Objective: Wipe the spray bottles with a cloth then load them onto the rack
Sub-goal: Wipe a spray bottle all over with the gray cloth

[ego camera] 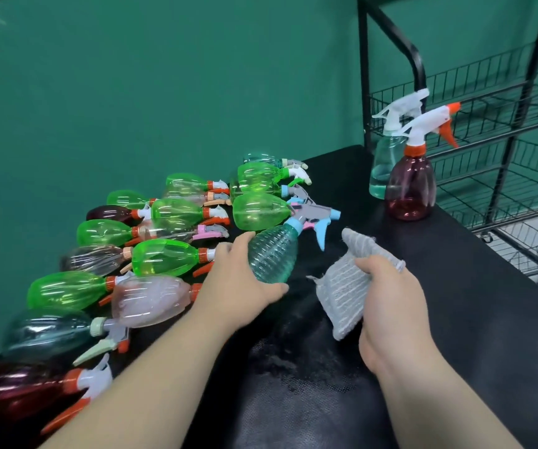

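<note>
Now, left hand point(241, 283): fingers curled round the ribbed teal bottle point(274, 254), centre frame, over the black surface point(471, 286).
Right hand point(387, 296): fingers closed on the grey cloth point(345, 286), just right of it.
Handling: looks light, thin, slick plastic; best gripped round the ribbed belly.

Forearms point(151, 377) bare (their whole visible length); left hand point(241, 286) and right hand point(390, 306) bare too.
</note>
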